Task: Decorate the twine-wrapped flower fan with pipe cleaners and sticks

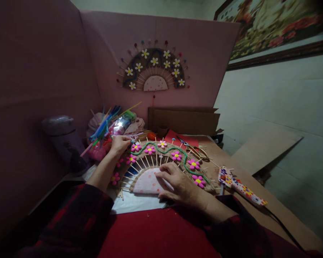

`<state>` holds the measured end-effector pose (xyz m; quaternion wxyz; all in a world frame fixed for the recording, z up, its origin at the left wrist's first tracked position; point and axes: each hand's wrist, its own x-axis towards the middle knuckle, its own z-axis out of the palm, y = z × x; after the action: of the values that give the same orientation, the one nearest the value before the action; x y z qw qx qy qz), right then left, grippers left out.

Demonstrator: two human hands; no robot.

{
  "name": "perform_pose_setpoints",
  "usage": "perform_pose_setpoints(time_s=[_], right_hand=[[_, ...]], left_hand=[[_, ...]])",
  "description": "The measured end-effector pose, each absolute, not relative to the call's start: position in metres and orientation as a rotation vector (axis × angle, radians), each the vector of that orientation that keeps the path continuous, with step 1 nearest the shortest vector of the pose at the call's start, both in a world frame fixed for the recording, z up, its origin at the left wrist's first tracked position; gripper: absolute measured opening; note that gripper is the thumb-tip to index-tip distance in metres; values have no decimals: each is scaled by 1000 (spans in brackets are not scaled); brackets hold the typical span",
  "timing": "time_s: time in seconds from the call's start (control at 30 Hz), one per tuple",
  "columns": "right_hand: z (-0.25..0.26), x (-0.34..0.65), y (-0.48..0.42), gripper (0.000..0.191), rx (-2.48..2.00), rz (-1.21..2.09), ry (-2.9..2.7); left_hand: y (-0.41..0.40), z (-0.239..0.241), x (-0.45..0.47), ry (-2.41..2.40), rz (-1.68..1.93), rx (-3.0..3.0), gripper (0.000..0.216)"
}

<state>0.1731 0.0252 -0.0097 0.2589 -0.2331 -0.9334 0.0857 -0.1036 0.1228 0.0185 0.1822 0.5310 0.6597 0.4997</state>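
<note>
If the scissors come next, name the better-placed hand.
Likely the right hand: it is at the middle of the fan, nearer the scissors; the left hand is at its upper-left edge.

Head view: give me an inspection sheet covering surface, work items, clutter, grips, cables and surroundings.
Surface: brown tabletop, with a red covering in front and a white sheet under part of the fan.
Work items: stick-ribbed fan with pink flowers and a green wavy line.
Clutter: scissors, patterned glue gun, colored strips beside plastic-wrapped packs.
Left grip: at the fan's upper-left edge, beside a small blue piece; pinch unclear.
Right grip: resting on the fan's pale spotted center, fingers spread.
Cables: black cord running toward the lower right; its end not visible.
Surroundings: pink panel bearing a white-flowered fan; framed picture on the wall.
</note>
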Motion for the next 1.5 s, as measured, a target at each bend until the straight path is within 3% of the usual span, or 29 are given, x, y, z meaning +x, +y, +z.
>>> perform_pose_setpoints(time_s=[0.77,1.5], right_hand=[[-9,173,25,50,-644,252,-2534],[-8,173,24,50,-634,257,-2541]], left_hand=[[130,20,-100,1943,1320,1511,22],[129,18,-102,1891,1376,1430,12]])
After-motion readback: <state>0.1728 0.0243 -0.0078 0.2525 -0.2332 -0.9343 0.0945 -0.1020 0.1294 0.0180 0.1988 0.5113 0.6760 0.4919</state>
